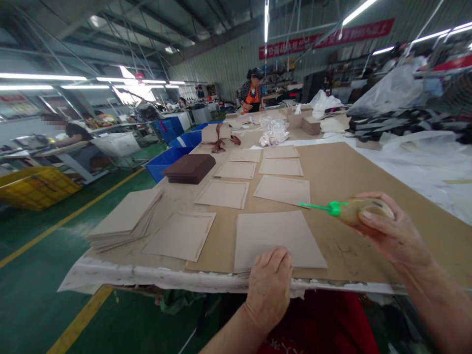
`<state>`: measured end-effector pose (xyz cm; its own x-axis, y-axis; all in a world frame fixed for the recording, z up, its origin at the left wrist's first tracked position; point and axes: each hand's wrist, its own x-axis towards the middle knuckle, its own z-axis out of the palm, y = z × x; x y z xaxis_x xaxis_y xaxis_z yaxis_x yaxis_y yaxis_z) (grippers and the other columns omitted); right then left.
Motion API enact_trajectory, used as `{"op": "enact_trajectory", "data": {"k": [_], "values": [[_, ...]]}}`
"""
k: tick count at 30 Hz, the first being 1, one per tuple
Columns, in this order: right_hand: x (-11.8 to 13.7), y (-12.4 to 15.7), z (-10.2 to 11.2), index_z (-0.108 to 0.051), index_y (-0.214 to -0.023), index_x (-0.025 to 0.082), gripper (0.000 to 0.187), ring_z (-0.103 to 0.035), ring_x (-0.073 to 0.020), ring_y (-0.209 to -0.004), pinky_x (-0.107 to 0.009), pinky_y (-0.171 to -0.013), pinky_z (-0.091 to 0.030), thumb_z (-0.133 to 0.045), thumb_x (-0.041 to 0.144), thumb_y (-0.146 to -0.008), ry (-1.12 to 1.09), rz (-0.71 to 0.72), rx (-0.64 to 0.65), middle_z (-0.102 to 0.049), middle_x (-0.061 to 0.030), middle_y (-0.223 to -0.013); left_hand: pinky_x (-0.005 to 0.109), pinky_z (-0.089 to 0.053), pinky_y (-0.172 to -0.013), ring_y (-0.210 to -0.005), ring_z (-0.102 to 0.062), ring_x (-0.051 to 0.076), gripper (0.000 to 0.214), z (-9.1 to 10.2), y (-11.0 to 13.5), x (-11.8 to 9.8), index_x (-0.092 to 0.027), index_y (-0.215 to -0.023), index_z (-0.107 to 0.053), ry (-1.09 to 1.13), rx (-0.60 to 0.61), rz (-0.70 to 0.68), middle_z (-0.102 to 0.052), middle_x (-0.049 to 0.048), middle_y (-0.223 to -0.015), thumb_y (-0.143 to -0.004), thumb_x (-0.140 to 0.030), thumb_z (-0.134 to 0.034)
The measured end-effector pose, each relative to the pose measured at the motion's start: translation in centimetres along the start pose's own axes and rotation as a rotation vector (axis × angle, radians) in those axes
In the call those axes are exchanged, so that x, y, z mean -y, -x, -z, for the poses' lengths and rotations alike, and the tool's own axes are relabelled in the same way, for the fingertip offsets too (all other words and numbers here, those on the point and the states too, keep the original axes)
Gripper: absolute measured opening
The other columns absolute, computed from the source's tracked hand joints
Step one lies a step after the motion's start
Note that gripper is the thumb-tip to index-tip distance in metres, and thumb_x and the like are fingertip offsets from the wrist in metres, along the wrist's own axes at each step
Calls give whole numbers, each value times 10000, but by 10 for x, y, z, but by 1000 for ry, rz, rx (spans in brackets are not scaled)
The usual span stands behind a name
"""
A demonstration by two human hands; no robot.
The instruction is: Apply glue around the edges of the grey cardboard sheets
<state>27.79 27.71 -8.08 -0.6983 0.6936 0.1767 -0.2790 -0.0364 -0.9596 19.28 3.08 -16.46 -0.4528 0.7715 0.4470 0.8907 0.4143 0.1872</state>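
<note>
Nearest the camera, the left hand (271,278) bears down on the near edge of the front panel (278,236), fingers bent, apparently to steady it; whether it also grips the edge cannot be told. Beneath the front panel spreads a kraft-topped worktable (376,191), wide enough to lay pieces flat. Well left of the front panel sits a stack of pale panels (123,214), probably kept within reach; behind and left of it, a stack of dark-brown panels (190,166). Seven loose pale panels (222,193) lie beside and behind the front panel, spaced apart, likely so each surface is reachable. Above and right of the front panel, the right hand (393,231) is wrapped around a squeeze bottle (352,211), held sideways so its slender green nozzle (334,208) points left, perhaps for fine control.
</note>
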Motion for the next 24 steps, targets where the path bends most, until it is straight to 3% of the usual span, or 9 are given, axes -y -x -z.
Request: {"op": "enact_trajectory", "data": {"k": [8,13,16,20,24], "values": [[-12,0,8,-680,-949,259,433,-518,-132,-565,-198,-383,-417,-880,368,-580,12,-4,23,-624,-1,-740,409,-469,-871,-1048,-581,226,195,6,-2,2,-211,-1104,-614,33,10,-20,-682,24,-1177,-922,-279,-594],[-10,5,14,-677,-953,255,405,-525,-131,-586,-197,-390,-413,-867,349,-607,18,13,23,-614,-1,-743,398,-451,-804,-1001,-585,225,223,5,-6,6,-175,-1158,-605,-120,13,-160,-689,42,-1155,-955,-243,-541],[-10,8,18,-683,-943,266,375,-520,-133,-569,-206,-387,-412,-856,345,-620,26,0,15,-603,0,-718,383,-443,-845,-1002,-587,206,221,9,-7,9,-166,-1158,-607,-131,-16,-241,-691,45,-1143,-963,-221,-520],[-6,8,21,-680,-917,264,361,-524,-145,-570,-222,-388,-419,-845,317,-600,-34,21,-74,-601,-1,-736,369,-407,-960,-1068,-585,198,238,32,-23,22,-165,-1173,-600,-129,-160,-313,-695,66,-1146,-977,-184,-466],[4,5,25,-662,-862,231,303,-618,-214,-690,-250,-421,-442,-791,304,-599,-195,90,-261,-618,-35,-827,321,-424,-843,-884,-618,190,244,80,-72,50,-186,-996,-639,-152,-292,-184,-710,55,-925,-1003,-236,-400]]}}
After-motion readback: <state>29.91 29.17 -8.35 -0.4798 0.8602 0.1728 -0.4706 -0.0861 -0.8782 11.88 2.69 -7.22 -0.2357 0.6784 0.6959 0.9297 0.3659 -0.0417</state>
